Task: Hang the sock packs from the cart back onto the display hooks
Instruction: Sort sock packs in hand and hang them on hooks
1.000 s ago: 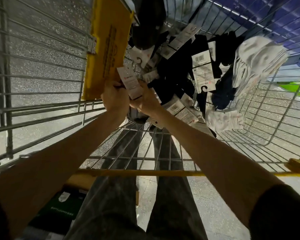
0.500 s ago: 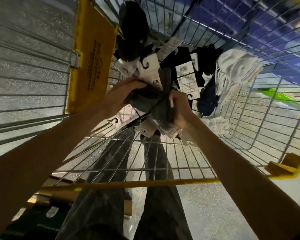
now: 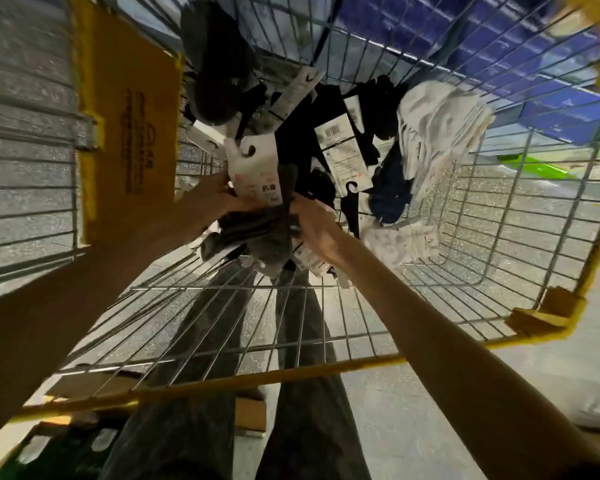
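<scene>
I grip the grey fabric sock pack (image 3: 260, 233) between left hand (image 3: 219, 197) and right hand (image 3: 316, 228), its white cardboard hanger (image 3: 253, 168) pointing away from me.

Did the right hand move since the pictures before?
Yes. The right hand went rightward, farther from the fixed yellow sign, and now grips the gray sock pack.

The wire cart (image 3: 291, 374) (yellow-rimmed) holds dark sock packs (image 3: 381, 102) near its yellow sign (image 3: 136, 133), with white sock packs (image 3: 440, 123) farther from that sign.
</scene>
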A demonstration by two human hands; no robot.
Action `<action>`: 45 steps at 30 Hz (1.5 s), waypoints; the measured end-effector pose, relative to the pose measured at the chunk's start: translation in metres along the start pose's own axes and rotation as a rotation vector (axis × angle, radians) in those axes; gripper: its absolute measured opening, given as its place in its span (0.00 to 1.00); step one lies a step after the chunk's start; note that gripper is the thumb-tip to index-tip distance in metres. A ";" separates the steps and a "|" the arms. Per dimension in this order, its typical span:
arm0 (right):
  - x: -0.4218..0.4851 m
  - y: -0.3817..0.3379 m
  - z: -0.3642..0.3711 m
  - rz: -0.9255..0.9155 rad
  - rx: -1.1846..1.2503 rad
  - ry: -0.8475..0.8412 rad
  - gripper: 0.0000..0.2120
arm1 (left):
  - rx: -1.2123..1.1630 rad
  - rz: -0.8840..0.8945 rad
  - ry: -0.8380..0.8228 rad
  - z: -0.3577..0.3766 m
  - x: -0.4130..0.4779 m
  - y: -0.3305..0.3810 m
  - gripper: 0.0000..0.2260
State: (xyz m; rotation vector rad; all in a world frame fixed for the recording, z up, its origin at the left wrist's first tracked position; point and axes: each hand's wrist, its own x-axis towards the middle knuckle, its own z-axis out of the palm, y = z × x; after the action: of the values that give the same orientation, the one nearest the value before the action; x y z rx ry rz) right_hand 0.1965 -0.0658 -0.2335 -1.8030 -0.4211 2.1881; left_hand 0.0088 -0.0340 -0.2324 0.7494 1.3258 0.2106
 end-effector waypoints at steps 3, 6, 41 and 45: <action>0.010 0.008 -0.013 -0.115 -0.488 0.112 0.15 | 0.114 0.057 0.037 0.007 -0.002 -0.012 0.19; 0.020 0.030 -0.037 -0.052 -1.093 0.190 0.27 | 0.104 0.075 0.190 0.010 -0.001 -0.018 0.13; -0.036 -0.004 -0.085 0.112 0.384 -0.491 0.36 | -0.018 0.147 0.084 0.033 0.007 0.027 0.06; -0.033 -0.001 -0.068 -0.070 0.003 -0.338 0.18 | -0.081 0.129 0.065 0.038 0.007 0.017 0.07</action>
State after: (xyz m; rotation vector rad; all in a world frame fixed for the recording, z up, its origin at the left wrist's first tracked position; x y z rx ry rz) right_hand 0.2697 -0.0744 -0.2153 -1.3923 -0.5406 2.4452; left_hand 0.0504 -0.0309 -0.2259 0.7649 1.3233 0.3923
